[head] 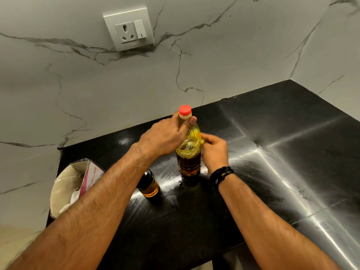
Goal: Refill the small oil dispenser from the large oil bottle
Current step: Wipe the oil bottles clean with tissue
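Note:
The large oil bottle (pixel 188 152) stands upright on the black counter (pixel 272 152), clear plastic with yellow oil and a red cap (pixel 185 110) still on. My left hand (pixel 165 137) grips its neck just under the cap, thumb wrapped round the front. My right hand (pixel 214 149) is beside the bottle's right shoulder, blurred, fingers curled and touching the bottle's side. The small oil dispenser (pixel 149 185), a short glass bottle with a dark top and amber oil, stands to the lower left, partly hidden behind my left forearm.
A packet of white paper goods in clear wrap (pixel 72 188) sits at the counter's left edge. A marble wall with a power socket (pixel 128 28) rises behind. The counter runs into a corner at the right. Its front edge is near my forearms.

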